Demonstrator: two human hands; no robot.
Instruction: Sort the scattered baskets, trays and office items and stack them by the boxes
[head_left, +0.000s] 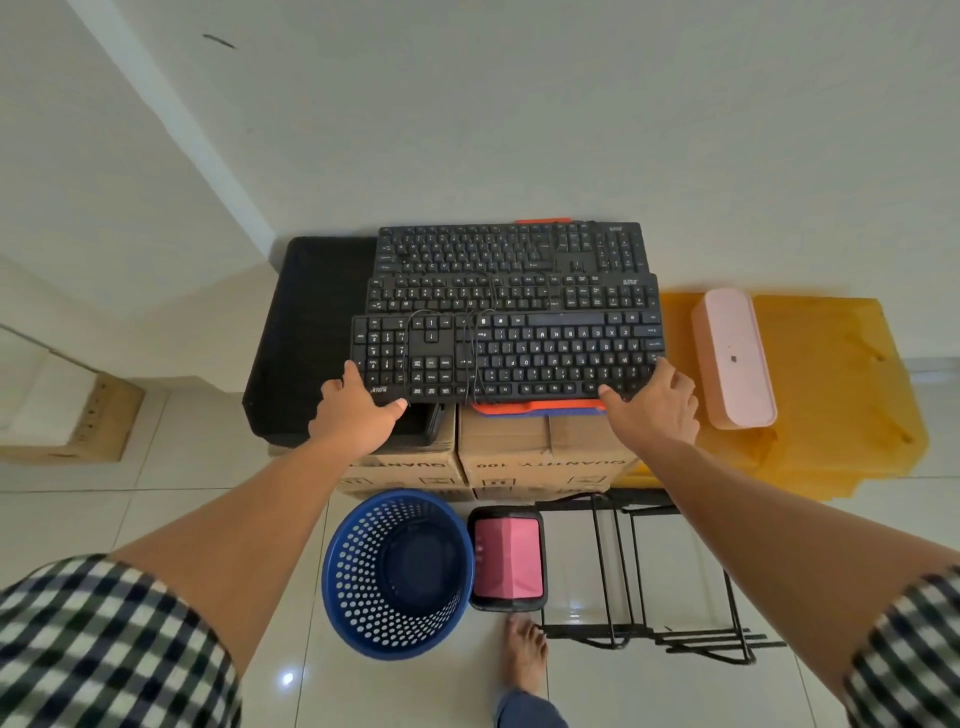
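Head view, single frame, looking down. Landmark: the cardboard boxes (545, 452) against the wall. On top of the boxes, three black keyboards overlap like steps: far keyboard (511, 247) at the wall side, middle keyboard (514, 293) over its near edge, nearest keyboard (506, 358) at the boxes' front edge, key legends upside down to the wearer, its thin cable looped across the keys. Left hand (358, 410) grips this keyboard's left end, thumb along the front edge, fingers curled up the side. Right hand (657, 402) grips the right end likewise, thumb on the front corner, fingers wrapped round the end. An orange tray (540, 408) shows beneath the keyboards at the boxes' front edge. A black tray (306, 322) lies on the boxes' left part, overhanging. Right of the boxes, a stack of yellow trays (841, 395) carries a pink case (732, 358). On the floor in front of the boxes: blue perforated basket (397, 571), just beside it a black bin (506, 558) with something pink inside, then a black wire rack (639, 571). A bare foot (524, 649) stands near the bin.
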